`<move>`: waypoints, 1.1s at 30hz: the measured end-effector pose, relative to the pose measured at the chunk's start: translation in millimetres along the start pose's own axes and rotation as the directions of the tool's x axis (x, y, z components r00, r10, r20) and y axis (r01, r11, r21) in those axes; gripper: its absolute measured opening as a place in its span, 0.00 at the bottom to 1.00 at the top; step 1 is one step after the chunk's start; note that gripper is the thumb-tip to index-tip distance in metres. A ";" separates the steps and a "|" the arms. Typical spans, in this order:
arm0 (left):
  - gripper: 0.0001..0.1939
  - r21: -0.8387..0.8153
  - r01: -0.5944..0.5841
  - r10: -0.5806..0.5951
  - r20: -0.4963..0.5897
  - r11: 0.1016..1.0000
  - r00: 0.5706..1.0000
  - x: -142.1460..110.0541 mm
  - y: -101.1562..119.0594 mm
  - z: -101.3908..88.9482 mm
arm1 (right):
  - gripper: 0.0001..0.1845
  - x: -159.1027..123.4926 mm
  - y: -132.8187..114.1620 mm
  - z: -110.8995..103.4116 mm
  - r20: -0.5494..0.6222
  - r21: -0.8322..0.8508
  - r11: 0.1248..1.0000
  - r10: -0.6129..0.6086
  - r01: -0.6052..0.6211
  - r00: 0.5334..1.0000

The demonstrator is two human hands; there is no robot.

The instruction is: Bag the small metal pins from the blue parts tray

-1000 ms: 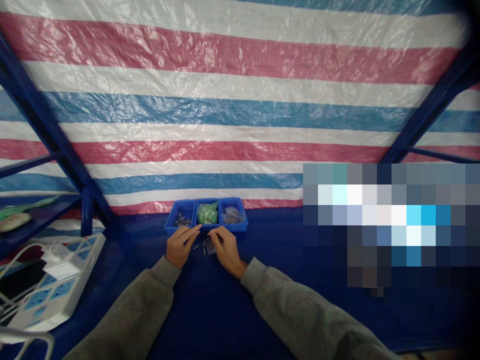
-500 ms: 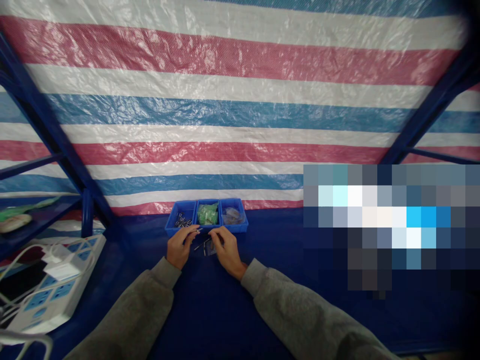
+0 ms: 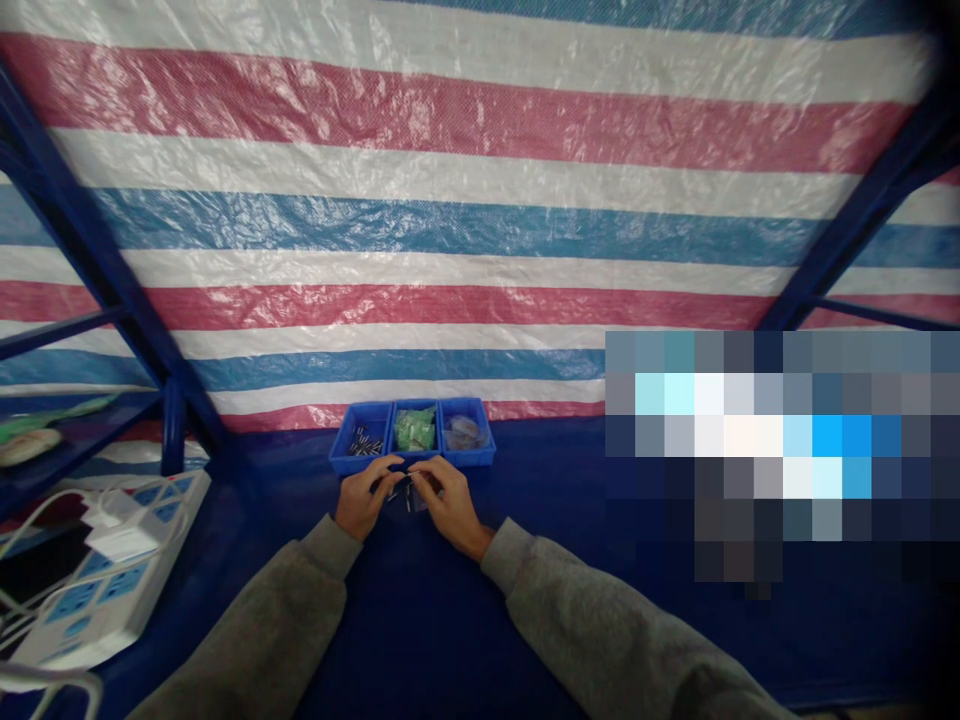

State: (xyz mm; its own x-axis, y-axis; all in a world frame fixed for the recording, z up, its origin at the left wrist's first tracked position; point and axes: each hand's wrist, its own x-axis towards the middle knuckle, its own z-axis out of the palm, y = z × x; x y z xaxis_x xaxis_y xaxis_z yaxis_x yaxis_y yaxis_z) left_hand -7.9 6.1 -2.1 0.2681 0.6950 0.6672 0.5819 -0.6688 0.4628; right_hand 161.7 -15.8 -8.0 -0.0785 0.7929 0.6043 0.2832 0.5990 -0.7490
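Two grey sleeves (image 3: 262, 610) ran off the bottom edge. At lower centre, the left hand (image 3: 360, 502) and right hand (image 3: 451, 503) had their fingertips bunched almost together around one thin, pale piece (image 3: 409, 474); whether each gripped it, I could not tell. Below it lay at least one slim, silvery part (image 3: 409, 498), partly hidden by fingers. Beyond stood three blue bins (image 3: 477, 459), holding uncounted dark-and-silver pins (image 3: 365, 442), green packaging (image 3: 414, 430) and blurred, clear packaging (image 3: 465, 434).

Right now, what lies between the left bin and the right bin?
In the head view, the middle bin, with green material inside.
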 end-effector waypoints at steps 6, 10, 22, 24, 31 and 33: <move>0.10 0.003 -0.044 0.044 -0.049 0.999 0.998 0.7 1.9 -0.8 | 0.12 0.8 1.7 0.0 -0.014 -0.007 1.000 0.012 -0.012 1.000; 0.09 0.036 -0.102 0.102 -0.021 0.994 0.995 3.0 5.9 -1.3 | 0.15 1.2 3.6 0.3 -0.007 -0.016 1.000 0.015 -0.016 1.000; 0.15 0.117 -0.004 0.000 0.039 0.993 0.999 2.3 5.9 -4.6 | 0.14 -0.7 1.3 0.9 0.048 -0.040 0.999 -0.021 0.023 0.999; 0.12 0.083 -0.022 0.018 0.047 0.996 0.999 1.5 6.4 -3.1 | 0.16 -0.2 2.4 1.0 0.043 -0.039 0.999 -0.012 0.014 0.999; 0.10 0.043 -0.060 0.058 0.037 0.997 0.998 1.6 9.1 -1.9 | 0.14 0.0 2.4 0.8 0.013 -0.002 0.999 0.037 -0.037 0.999; 0.12 0.050 -0.060 0.058 0.054 0.997 0.997 1.7 8.9 -3.2 | 0.12 -0.3 1.4 0.4 0.010 0.006 1.000 0.027 -0.027 1.000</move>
State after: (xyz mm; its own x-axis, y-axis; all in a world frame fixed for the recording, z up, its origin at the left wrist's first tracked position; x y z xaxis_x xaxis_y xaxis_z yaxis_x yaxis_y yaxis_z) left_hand -4.7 0.5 5.0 0.3425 0.6685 0.6602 0.6025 -0.6954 0.3916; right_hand 161.8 -15.2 -9.3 -0.0806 0.8100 0.5808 0.2791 0.5777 -0.7670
